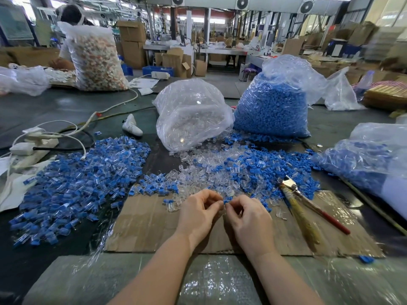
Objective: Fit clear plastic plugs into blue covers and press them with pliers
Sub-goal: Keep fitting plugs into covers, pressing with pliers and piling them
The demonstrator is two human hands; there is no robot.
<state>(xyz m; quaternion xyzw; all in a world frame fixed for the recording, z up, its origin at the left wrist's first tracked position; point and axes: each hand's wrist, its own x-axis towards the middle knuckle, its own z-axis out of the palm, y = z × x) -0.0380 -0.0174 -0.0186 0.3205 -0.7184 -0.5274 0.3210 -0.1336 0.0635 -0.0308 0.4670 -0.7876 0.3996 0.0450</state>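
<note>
Surface: cardboard under both hands, loose parts heaped beyond.
Pliers: idle, right of the right hand, nearer it.
Right hand: grip pinches blue cover.
Left hand: fingertips meet it; plug unclear.

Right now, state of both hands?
Left hand: fingers pinched on a clear plastic plug.
Right hand: fingers pinched on a blue cover.
Pliers: untouched on the cardboard.

Both hands' grips, left hand and right hand, pinch a blue cover together.
</note>
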